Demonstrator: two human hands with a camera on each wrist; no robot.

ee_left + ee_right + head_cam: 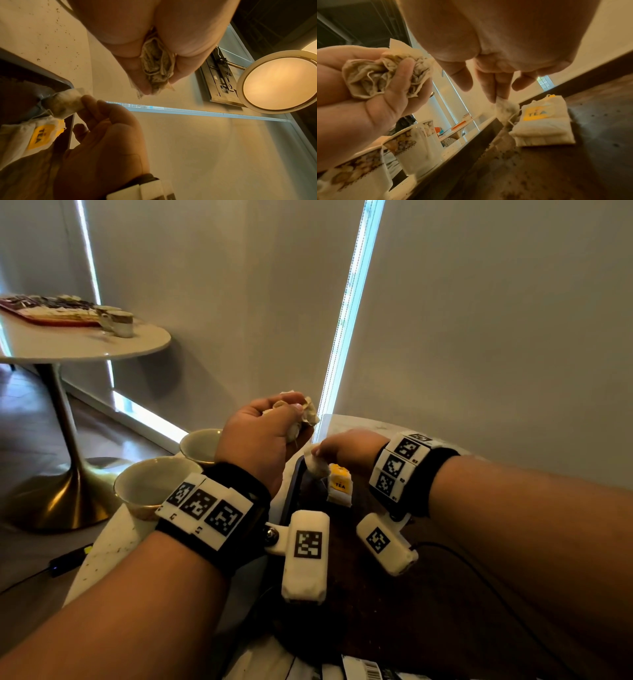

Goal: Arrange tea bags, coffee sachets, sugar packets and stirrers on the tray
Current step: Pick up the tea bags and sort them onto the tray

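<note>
Head camera looks forward and down over both forearms at the tray's (291, 491) far-left corner. Each wrist camera sits close under its own palm, facing the fingers. All three views share that corner, the tea bag stack (339, 486) and the cups (150, 484).

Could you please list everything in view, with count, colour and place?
tea bags: a crumpled bunch, count unclear, beige, in the left hand.
single tea bag: one, white, hanging over the tray's far left corner.
stacked tea bags: small stack, white with a yellow TEA tag on top, on the tray.
tray: one, dark, on the near table.
cups: two, cream with floral bands, left of the tray.
packets: several, white, bottom edge.
round table: one, white, far left, bearing a tray and cups.
left hand: grips the bunch.
right hand: pinches the single tea bag.
</note>
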